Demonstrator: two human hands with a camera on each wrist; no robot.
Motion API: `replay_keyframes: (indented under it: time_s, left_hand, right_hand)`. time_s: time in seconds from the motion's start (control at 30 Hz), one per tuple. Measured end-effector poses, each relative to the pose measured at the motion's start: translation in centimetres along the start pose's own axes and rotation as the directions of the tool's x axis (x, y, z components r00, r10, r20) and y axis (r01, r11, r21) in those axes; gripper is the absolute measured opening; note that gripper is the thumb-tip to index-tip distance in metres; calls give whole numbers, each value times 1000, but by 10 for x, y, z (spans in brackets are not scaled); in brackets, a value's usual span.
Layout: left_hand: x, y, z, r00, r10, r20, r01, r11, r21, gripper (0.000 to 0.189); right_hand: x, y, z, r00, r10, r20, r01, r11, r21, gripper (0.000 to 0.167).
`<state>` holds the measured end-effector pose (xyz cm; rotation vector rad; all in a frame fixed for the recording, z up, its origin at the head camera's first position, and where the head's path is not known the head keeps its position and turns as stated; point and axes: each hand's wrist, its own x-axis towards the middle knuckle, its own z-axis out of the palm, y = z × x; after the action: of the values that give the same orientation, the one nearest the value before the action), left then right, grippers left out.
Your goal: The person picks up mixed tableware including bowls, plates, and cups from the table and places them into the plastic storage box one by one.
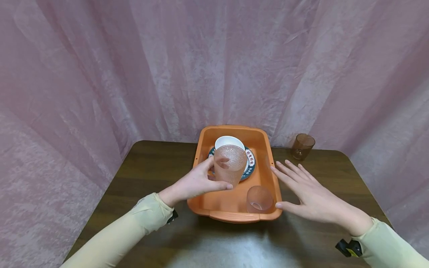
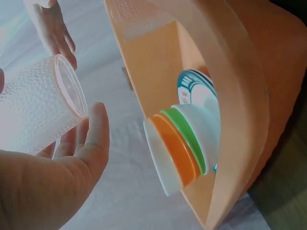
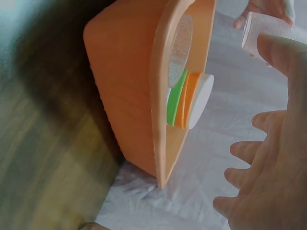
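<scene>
My left hand (image 1: 192, 183) grips a clear pebbled tumbler (image 1: 231, 165) from its left side, above the orange basin (image 1: 234, 217). Its thumb lies along the near side of the glass. A second pebbled tumbler (image 1: 259, 197) stands inside the basin at the near right corner. Behind the held glass, a stack of bowls (image 2: 180, 139) in white, orange and green sits in the basin on teal-rimmed plates (image 1: 249, 165). My right hand (image 1: 310, 195), fingers spread and holding nothing, hovers by the basin's right rim.
A brown transparent glass (image 1: 302, 147) stands on the wooden table (image 1: 157, 160) at the back right, beyond my right fingertips. Pink curtains (image 1: 214, 63) hang right behind the table's far edge. The basin's raised walls surround the dishes.
</scene>
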<state>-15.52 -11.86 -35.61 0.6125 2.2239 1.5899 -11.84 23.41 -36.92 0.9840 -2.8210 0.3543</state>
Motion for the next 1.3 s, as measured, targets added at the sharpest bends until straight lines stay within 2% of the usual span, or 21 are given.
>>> replay_keyframes:
  time_s: [0.3, 0.47, 0.6, 0.73, 0.93, 1.0, 1.1, 1.3]
  left_hand:
    - [2, -3, 4, 1000, -8, 0, 8, 1000, 1, 73]
    - [3, -4, 7, 1000, 1, 5, -2, 1000, 18, 72]
    - [5, -4, 10, 1000, 12, 10, -13, 999, 43, 71]
    - [7, -4, 13, 1000, 18, 10, -19, 996, 82, 70]
    - [10, -5, 16, 1000, 11, 18, -12, 996, 89, 65]
    - [11, -6, 16, 1000, 13, 19, -15, 995, 94, 63]
    - [12, -6, 17, 999, 25, 22, -27, 994, 104, 62]
    - [13, -8, 19, 998, 52, 28, -55, 992, 109, 61]
  right_hand:
    - [2, -1, 7, 999, 47, -17, -45, 995, 92, 92]
    - [18, -9, 6, 997, 83, 2, -81, 966, 245, 87]
    - [33, -20, 4, 995, 99, 33, -104, 908, 406, 82]
    - [45, -31, 2, 991, 113, 66, -131, 831, 541, 79]
    - [59, -42, 4, 992, 100, 73, -122, 707, 696, 76]
    - [63, -45, 5, 992, 107, 72, -125, 675, 728, 76]
    - [67, -48, 6, 990, 132, 58, -130, 644, 754, 78]
    - [73, -53, 10, 984, 176, 22, -126, 604, 787, 81]
